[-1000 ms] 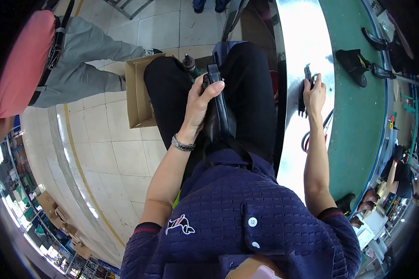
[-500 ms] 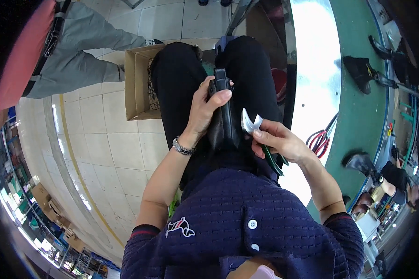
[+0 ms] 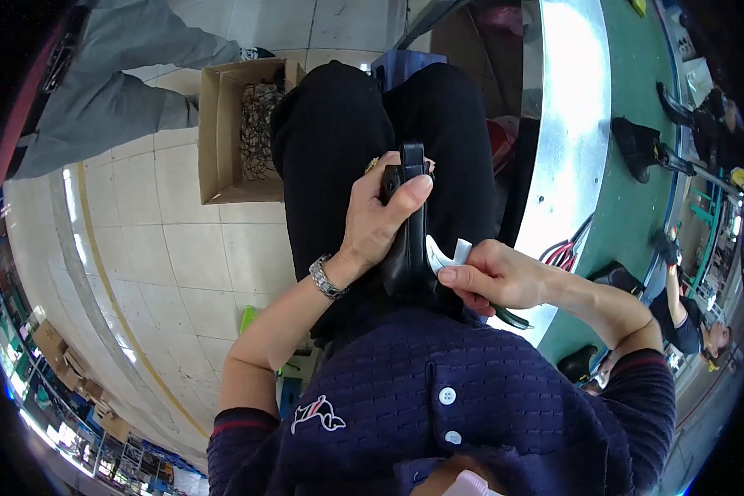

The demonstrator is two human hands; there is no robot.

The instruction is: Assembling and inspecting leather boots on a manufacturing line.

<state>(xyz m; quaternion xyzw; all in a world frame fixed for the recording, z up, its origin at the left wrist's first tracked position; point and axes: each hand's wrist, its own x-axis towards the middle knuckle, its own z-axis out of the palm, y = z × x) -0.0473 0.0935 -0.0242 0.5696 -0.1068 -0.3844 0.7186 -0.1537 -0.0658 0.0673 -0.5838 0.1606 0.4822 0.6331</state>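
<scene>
Head view: black shoe (image 3: 407, 263) upright above the lap, toe unclear.
Left hand (image 3: 376, 213): fingers clamped around the shoe's far part.
Right hand (image 3: 504, 277): fingers closed on green-handled pliers (image 3: 436, 257).
Pliers' head: just beside the shoe's right edge; contact cannot be told.
Step in hand: apparently bringing the pliers to that edge.
Next move: seems to call for a steady shoe and careful alignment.
</scene>
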